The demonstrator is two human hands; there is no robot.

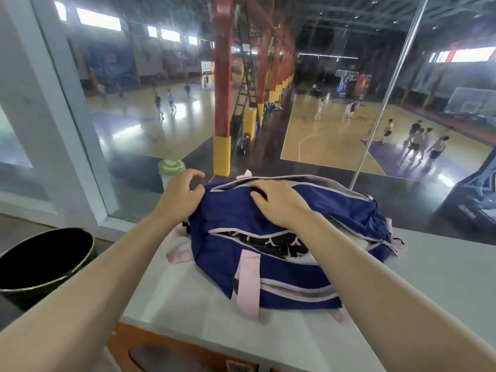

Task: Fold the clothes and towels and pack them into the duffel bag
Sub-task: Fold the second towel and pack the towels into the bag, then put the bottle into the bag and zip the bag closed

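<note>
A navy duffel bag (284, 267) with pink straps and pale zipper trim lies on the white counter (442, 277). Its middle zipper gapes, and a black-and-white patterned cloth (279, 242) shows inside. White fabric (357, 238) peeks from an opening at the bag's right end. My left hand (179, 194) pinches the bag's far left corner. My right hand (281, 202) lies flat on the bag's top, fingers at the edge of the upper zipper opening.
A bottle with a green lid (171, 167) stands behind the bag's left end by the window glass (322, 89). A black bin (45, 259) sits on the floor at the left. The counter's near edge runs across the bottom, above an orange panel (188, 355).
</note>
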